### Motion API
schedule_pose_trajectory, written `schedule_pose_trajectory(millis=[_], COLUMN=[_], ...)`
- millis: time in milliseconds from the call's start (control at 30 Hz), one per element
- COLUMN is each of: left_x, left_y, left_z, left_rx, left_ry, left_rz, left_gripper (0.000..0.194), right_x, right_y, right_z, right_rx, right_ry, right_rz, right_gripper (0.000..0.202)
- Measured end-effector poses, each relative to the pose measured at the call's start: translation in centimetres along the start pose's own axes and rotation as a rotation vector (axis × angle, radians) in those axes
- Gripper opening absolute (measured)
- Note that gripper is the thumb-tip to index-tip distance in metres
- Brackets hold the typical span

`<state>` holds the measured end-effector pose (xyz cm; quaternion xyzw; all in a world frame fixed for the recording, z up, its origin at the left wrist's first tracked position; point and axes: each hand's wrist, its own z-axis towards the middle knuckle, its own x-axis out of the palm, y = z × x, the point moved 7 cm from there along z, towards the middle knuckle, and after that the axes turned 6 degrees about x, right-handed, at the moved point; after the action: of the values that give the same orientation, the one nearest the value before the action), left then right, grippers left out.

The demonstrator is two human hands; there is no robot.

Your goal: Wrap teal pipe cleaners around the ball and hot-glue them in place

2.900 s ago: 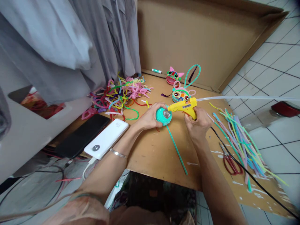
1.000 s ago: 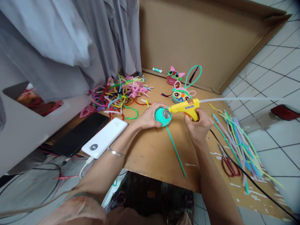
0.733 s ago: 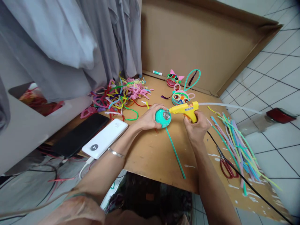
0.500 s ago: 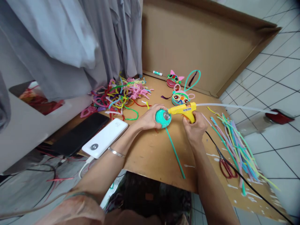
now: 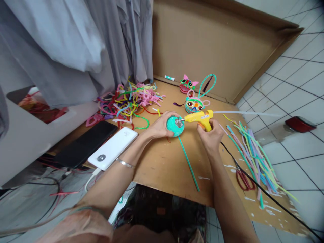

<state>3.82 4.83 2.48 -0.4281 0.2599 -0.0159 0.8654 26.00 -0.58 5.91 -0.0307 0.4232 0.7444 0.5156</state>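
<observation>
A round teal ball (image 5: 174, 127) wound in fuzzy strip sits in my left hand (image 5: 161, 125), whose fingers wrap its upper and left side. My right hand (image 5: 212, 135) grips the handle of a yellow glue gun (image 5: 197, 117) with a whitish glue stick sticking out of its back. The metal nozzle points left and reaches a greyish patch on the ball's upper right; whether it touches cannot be made out. A teal pipe cleaner (image 5: 189, 164) runs from below the ball toward the table's front edge.
Tangled pipe cleaners (image 5: 131, 99) lie left of two decorated faces (image 5: 194, 104). A white power bank (image 5: 113, 148) and black phone (image 5: 86, 143) lie at left. Red-handled scissors (image 5: 245, 179) and straight pipe cleaners (image 5: 255, 158) are at right, beside a black cord. Cardboard (image 5: 197, 47) stands behind.
The glue gun has shifted slightly right, baring more of its metal nozzle beside the ball. The glue stick's far end has also moved. Both hands keep their holds.
</observation>
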Motion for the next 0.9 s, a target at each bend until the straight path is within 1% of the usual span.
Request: schedule_pose_trajectory(millis=[100, 233, 300, 367, 433, 567, 633, 767, 900], left_x=[-0.2, -0.4, -0.4, -0.5, -0.5, -1.0, -1.5, -2.8, -3.6], left_y=[0.2, 0.7, 1.0, 1.2, 1.4, 1.5, 1.4, 1.6, 1.7], left_z=[0.1, 0.0, -0.1, -0.1, -0.2, -0.1, -0.2, -0.4, -0.7], left_rx=[-0.022, -0.074, -0.103, -0.13, -0.147, -0.156, -0.151, -0.157, -0.148], left_ry=[-0.018, -0.035, -0.041, -0.046, -0.058, -0.126, -0.19, -0.355, -0.482], left_rz=[-0.015, -0.009, 0.0, 0.009, 0.019, 0.015, 0.026, 0.09, 0.15], left_gripper=[0.07, 0.072, 0.072, 0.074, 0.074, 0.071, 0.07, 0.066, 0.066], right_x=[0.8, 1.3, 1.2, 1.2, 1.3, 1.8, 1.9, 2.2, 1.7], right_y=[-2.2, -5.6, -6.9, -7.7, -8.1, -8.5, -8.7, -8.5, -7.6], right_z=[0.5, 0.4, 0.1, -0.1, -0.4, -0.6, -0.7, -0.9, -0.6], right_rx=[0.2, 0.439, 0.506, 0.531, 0.524, 0.433, 0.393, 0.281, 0.215], right_ry=[0.067, 0.166, 0.183, 0.199, 0.219, 0.237, 0.222, 0.185, 0.096], right_rz=[-0.073, -0.267, -0.349, -0.417, -0.468, -0.55, -0.574, -0.606, -0.628], right_gripper=[0.036, 0.044, 0.047, 0.049, 0.05, 0.049, 0.047, 0.048, 0.045])
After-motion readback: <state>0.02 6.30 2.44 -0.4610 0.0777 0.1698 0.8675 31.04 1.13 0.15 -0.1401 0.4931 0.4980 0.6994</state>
